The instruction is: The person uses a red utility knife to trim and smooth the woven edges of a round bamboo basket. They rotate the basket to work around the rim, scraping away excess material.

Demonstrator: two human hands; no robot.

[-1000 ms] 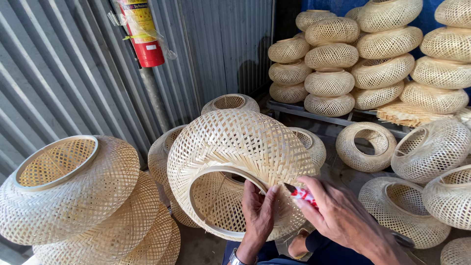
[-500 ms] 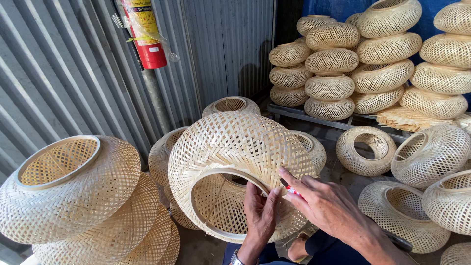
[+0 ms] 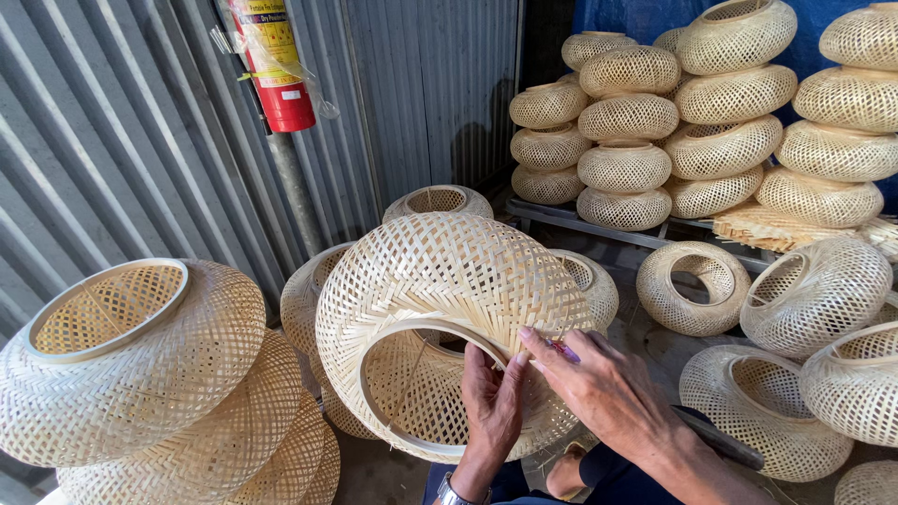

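Two hands, left hand (image 3: pixel 493 397), right hand (image 3: pixel 599 388), gripping hollow woven basket (image 3: pixel 440 281) rim

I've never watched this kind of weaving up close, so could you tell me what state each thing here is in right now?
Woven bamboo shade: tipped on its side, round opening toward the camera.
Left hand: gripping the shade's rim.
Right hand: fingers pressed on the weave by the rim, something small and pink under them.
Shades on the left: stacked, tilted.
Shades at the back: piled in columns.
Fire extinguisher: hanging on the wall, plastic-wrapped.
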